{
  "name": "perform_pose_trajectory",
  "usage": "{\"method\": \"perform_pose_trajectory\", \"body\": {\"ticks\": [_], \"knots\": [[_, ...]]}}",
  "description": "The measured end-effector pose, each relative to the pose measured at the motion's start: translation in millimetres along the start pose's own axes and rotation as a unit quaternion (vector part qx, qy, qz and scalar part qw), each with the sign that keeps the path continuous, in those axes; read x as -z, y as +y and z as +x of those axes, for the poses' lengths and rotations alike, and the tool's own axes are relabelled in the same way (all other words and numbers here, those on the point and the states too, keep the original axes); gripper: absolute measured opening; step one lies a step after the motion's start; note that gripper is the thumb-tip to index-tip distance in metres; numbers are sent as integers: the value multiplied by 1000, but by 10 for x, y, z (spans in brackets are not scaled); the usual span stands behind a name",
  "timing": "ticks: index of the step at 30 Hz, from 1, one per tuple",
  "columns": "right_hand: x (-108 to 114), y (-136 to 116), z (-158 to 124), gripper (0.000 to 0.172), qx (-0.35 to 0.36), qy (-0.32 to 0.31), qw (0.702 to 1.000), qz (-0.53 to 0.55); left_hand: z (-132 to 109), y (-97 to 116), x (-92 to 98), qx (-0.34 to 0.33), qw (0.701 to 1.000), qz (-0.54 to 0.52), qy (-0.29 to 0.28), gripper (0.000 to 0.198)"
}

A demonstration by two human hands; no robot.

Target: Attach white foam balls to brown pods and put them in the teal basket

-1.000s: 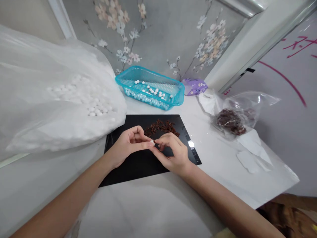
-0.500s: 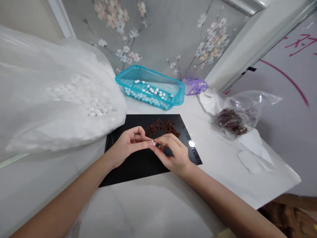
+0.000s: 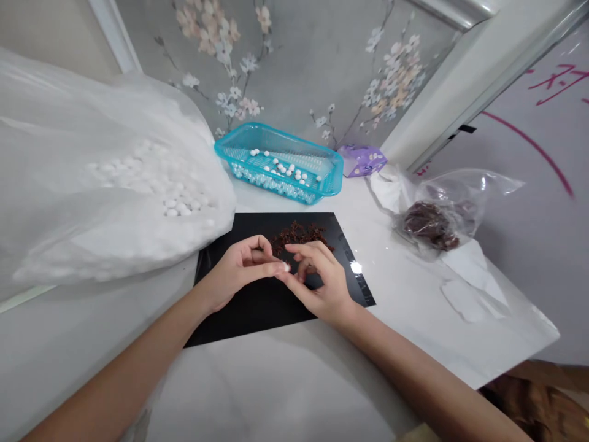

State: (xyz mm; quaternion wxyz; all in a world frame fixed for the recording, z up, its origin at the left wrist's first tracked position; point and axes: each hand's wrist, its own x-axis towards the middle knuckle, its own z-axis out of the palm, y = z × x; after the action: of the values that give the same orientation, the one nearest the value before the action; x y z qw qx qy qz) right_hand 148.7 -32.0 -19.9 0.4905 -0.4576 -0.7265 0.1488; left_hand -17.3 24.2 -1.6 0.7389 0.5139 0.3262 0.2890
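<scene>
A small white ball [image 3: 286, 267] is pinched between the thumb and fingers of my left hand [image 3: 243, 268]. My right hand [image 3: 322, 276] is close against it, thumb tip at the ball, with the index finger lifted away from the thumb and the other fingers curled. Whether a tiny piece sits among those curled fingers is too small to tell. Both hands are above a black mat [image 3: 243, 316]. Just beyond the fingers lies a loose pile of small dark reddish-brown pieces [image 3: 299, 233], partly covered by my right hand.
A large translucent bag [image 3: 179, 141] of white balls bulges over the left side. Behind the mat stands a blue plastic basket [image 3: 338, 178] with several white balls inside, beside a purple packet [image 3: 363, 161]. To the right are a clear bag of brown pieces [image 3: 430, 226] and white paper [image 3: 473, 298].
My right index finger has lifted off the ball and opened away from the thumb. The left hand keeps its pinch and has hardly moved.
</scene>
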Motion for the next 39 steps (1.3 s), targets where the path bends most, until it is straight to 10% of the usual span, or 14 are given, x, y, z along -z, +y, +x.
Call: {"method": "perform_pose_trajectory", "body": {"ticks": [39], "knots": [[-9, -8, -21, 14, 25, 12, 999, -22, -3, -2, 9, 0, 999, 18, 32, 31]]}}
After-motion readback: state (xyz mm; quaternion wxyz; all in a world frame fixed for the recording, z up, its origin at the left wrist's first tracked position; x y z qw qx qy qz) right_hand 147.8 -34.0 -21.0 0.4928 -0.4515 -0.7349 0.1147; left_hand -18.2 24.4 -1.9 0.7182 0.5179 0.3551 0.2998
